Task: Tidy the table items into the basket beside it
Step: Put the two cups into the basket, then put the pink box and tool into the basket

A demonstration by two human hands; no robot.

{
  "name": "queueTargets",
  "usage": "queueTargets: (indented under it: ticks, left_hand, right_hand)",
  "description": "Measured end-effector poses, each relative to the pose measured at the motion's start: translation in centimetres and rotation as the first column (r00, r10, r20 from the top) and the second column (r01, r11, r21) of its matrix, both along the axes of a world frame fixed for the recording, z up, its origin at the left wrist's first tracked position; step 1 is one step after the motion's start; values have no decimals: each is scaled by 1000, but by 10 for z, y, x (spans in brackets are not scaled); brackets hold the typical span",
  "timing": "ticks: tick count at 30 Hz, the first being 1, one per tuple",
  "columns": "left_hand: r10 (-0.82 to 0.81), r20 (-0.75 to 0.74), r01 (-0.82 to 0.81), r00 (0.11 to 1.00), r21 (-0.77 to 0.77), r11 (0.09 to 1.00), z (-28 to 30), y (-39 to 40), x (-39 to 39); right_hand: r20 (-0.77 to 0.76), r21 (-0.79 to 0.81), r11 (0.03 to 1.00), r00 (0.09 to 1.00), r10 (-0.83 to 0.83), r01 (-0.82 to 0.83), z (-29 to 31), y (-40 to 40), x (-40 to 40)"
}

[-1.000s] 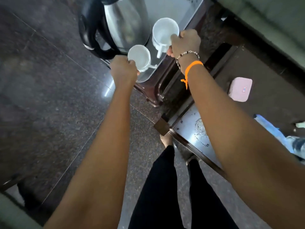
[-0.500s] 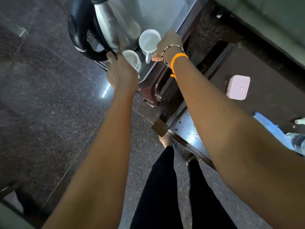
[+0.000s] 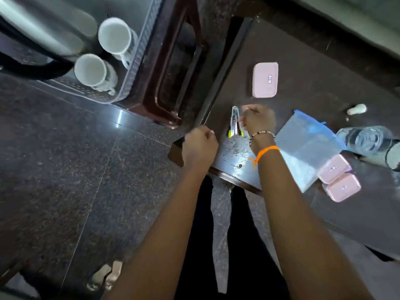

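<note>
A grey plastic basket (image 3: 138, 61) at the top left holds a steel kettle (image 3: 43, 33) and two white mugs (image 3: 114, 35) (image 3: 91, 69). Metal tongs (image 3: 233, 122) with green tips lie on the dark table (image 3: 303, 61) near its left edge. My right hand (image 3: 257, 122) hovers right beside the tongs with curled, blurred fingers; I cannot tell whether it touches them. At the table's near corner my left hand (image 3: 200, 146) is a closed fist with nothing in it.
The basket rests on a dark red stool (image 3: 164, 83) left of the table. On the table lie one pink lidded box (image 3: 265, 80), a clear zip bag (image 3: 307, 152), two more pink boxes (image 3: 333, 168), stacked glasses (image 3: 365, 137) and a small white shaker (image 3: 357, 109).
Both hands have let go of the white mugs, which now stand in the basket. My hands have drawn back to the table, the right one beside the tongs.
</note>
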State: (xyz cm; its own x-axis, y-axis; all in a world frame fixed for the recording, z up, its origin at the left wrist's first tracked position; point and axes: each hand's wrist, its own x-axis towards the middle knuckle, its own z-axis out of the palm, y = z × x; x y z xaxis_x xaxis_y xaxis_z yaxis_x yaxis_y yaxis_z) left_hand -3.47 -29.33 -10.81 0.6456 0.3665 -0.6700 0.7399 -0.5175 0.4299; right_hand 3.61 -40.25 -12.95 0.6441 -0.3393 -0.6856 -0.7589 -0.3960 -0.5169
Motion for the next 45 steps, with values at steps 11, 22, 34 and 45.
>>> queueTargets:
  ticks: [11, 22, 34, 45]
  left_hand:
    - [-100, -158, 95, 982, -38, 995, -87, -56, 43]
    - [-10, -158, 13, 987, 16, 1000, -90, -56, 42]
    - [279, -309, -361, 909, -250, 899, -79, -9, 6]
    - [359, 51, -355, 932, -74, 932, 33, 105, 15]
  right_hand:
    - [7, -50, 975, 976, -217, 217, -64, -65, 60]
    - [-47, 177, 920, 937, -346, 349, -60, -62, 46]
    - [-39, 268, 928, 965, -260, 261, -48, -23, 18]
    - [62, 676, 736, 993, -98, 31, 57, 96, 71]
